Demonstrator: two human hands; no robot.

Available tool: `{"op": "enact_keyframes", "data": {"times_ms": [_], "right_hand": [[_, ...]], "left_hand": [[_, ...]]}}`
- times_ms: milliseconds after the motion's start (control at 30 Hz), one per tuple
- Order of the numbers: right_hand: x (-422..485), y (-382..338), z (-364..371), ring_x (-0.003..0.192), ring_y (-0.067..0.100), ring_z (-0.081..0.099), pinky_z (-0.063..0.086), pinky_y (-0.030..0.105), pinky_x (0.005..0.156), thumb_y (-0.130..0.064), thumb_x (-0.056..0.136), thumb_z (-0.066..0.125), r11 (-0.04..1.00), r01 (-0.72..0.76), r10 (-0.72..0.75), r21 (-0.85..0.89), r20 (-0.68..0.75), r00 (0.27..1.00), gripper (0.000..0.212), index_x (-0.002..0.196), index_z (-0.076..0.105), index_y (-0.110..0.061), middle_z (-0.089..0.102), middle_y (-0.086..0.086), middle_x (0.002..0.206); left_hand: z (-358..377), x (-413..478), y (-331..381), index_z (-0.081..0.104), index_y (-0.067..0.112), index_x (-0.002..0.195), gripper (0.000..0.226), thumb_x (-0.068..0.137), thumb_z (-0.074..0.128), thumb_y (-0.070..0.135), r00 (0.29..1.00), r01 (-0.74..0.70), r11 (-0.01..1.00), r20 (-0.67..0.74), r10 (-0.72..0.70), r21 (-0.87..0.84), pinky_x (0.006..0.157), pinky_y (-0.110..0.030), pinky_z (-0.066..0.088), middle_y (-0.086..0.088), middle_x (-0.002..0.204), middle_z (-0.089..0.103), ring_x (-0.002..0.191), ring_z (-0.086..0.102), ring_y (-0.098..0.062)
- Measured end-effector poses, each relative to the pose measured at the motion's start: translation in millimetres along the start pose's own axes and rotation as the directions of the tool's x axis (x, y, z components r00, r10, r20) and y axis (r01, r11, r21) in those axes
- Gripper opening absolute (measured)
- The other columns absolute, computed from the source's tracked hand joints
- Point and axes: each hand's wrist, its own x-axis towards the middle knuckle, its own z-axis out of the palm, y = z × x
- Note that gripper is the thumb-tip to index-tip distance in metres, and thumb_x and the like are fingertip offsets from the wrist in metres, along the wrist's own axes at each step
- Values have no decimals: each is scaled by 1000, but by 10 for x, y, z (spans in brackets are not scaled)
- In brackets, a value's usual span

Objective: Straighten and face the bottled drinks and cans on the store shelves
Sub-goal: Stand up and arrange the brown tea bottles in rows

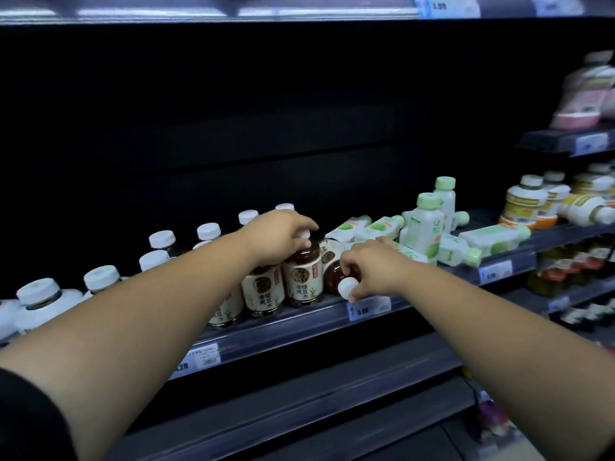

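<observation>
Sleeve: black fabric sleeve (23, 417) on the left arm, at 7 o'clock in the view.
Left hand: left hand (276, 237) has its fingers curled down over the white cap of an upright clear bottle of brown drink with a cream label (303, 281).
Right hand: right hand (372, 267) has bent fingers that pinch the white-capped neck of a toppled brown-drink bottle (332, 276).
Toppled bottle: lies just at 3 o'clock of the upright one, cap toward the shelf front.
Shelf: dark store shelf with a grey front rail (299, 322); blue price tag (367, 309) at 6 o'clock of the right hand.
Neighbours: white plastic bottles with pale green caps (422, 227) at 2 o'clock, some upright, several on their sides; upright white-capped bottles (101, 277) at 9 o'clock.
</observation>
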Motion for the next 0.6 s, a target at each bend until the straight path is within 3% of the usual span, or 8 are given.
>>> {"op": "enact_keyframes", "data": {"times_ms": [167, 300, 400, 467, 533, 600], "right_hand": [[-69, -135, 214, 108, 23, 52, 15, 55, 115, -78, 66, 65, 969, -38, 8, -243, -122, 993, 63, 104, 52, -29, 59, -5, 103], [-64, -130, 284, 102, 24, 59, 13, 52, 118, -58, 78, 64, 964, -19, -30, -263, -179, 983, 47, 106, 52, -22, 61, -3, 100], [-95, -76, 166, 97, 19, 59, 27, 40, 112, -46, 77, 70, 996, 27, -44, -80, -230, 972, 38, 103, 52, -24, 59, -5, 100], [-121, -29, 8, 93, 19, 57, 39, 33, 88, -38, 74, 75, 993, 48, -16, 110, -273, 962, 34, 97, 52, -28, 57, -9, 95], [-128, 53, -188, 88, 15, 59, 48, 34, 74, -29, 71, 78, 947, 40, 50, 319, -269, 962, 37, 95, 51, -33, 59, -13, 93], [-108, 127, -393, 88, 13, 64, 56, 39, 76, -18, 69, 81, 851, 62, 87, 522, -257, 963, 43, 96, 52, -34, 64, -13, 96]], "left_hand": [[28, 30, -21, 60, 36, 129, 38, 92, 65, 36, 999, 47, 998, -23, -48, -51, 98, -37, 48, 9, 125, 62, 116, 57, -13], [37, 28, -28, 59, 38, 129, 37, 92, 65, 36, 997, 68, 996, -22, -69, -63, 99, -38, 48, 9, 127, 62, 118, 56, -13], [35, 20, -28, 60, 39, 128, 37, 92, 66, 35, 996, 86, 992, -21, -88, -92, 98, -34, 47, 9, 128, 62, 119, 56, -13], [28, 14, -31, 60, 39, 128, 37, 92, 67, 34, 996, 91, 990, -17, -93, -104, 98, -32, 46, 9, 128, 63, 120, 56, -12], [14, 12, -25, 60, 39, 128, 37, 92, 67, 33, 995, 100, 989, -8, -102, -111, 97, -32, 46, 9, 127, 63, 119, 56, -12], [12, 17, -27, 59, 39, 129, 38, 91, 67, 34, 993, 116, 986, 0, -117, -121, 94, -30, 46, 8, 127, 62, 119, 56, -13]]}}
